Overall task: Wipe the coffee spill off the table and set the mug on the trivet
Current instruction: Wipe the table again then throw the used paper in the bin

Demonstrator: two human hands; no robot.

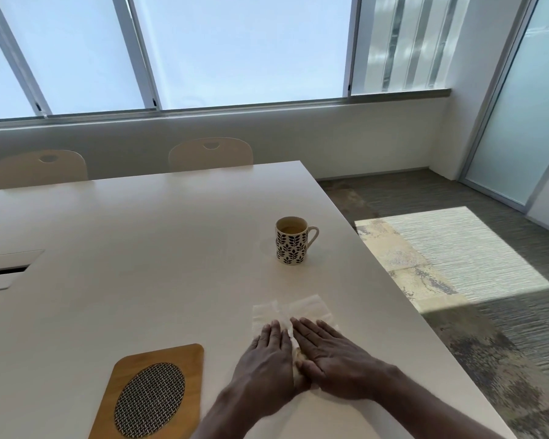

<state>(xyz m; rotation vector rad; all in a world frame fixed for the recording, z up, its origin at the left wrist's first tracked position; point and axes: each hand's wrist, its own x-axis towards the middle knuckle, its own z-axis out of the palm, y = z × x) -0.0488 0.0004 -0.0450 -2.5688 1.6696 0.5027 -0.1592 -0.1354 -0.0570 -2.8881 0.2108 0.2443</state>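
Note:
A white paper towel (301,307) lies flat on the white table (140,248) near its right edge. My left hand (267,359) and my right hand (330,356) press on it side by side, fingers straight. A brownish wet patch shows on the towel between them. The mug (292,242), white with a dark leaf pattern and coffee inside, stands upright beyond the towel, handle to the right. The wooden trivet (154,391) with a woven oval centre lies at the near left, apart from both hands.
The table's right edge (393,280) drops to carpeted floor. A cable hatch (4,270) is set in the table at the far left. Two chair backs (210,153) stand behind the far edge, under the windows.

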